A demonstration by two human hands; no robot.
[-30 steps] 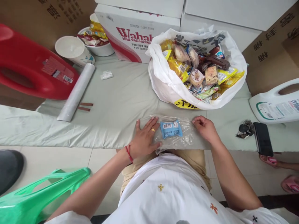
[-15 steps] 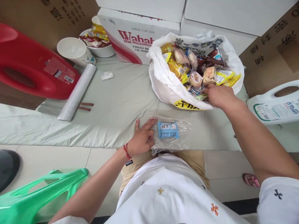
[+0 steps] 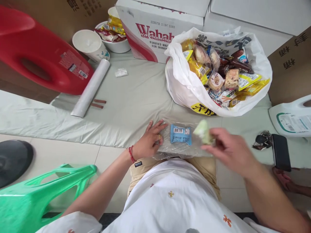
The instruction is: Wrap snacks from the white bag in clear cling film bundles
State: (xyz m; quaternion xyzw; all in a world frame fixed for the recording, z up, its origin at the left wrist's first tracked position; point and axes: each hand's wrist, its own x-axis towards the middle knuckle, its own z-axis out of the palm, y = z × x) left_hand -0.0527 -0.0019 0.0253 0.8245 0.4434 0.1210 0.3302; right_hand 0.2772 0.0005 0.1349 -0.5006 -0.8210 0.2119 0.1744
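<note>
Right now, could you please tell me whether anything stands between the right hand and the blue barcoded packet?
Only the blurred pale-green packet that the right hand itself holds. Nothing else visible stands between that hand and the blue barcoded packet; the left hand is on the packet's opposite side, out of the way.

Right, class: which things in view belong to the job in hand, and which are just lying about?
Likely in use:
left hand, resting on the clear plastic
blue packet, lying on that plastic
right hand, holding a pale green packet
snack-filled white plastic bag

Apparently lying about:
red jug
plastic roll
white paper cup
keys
black phone
green plastic stool
</note>
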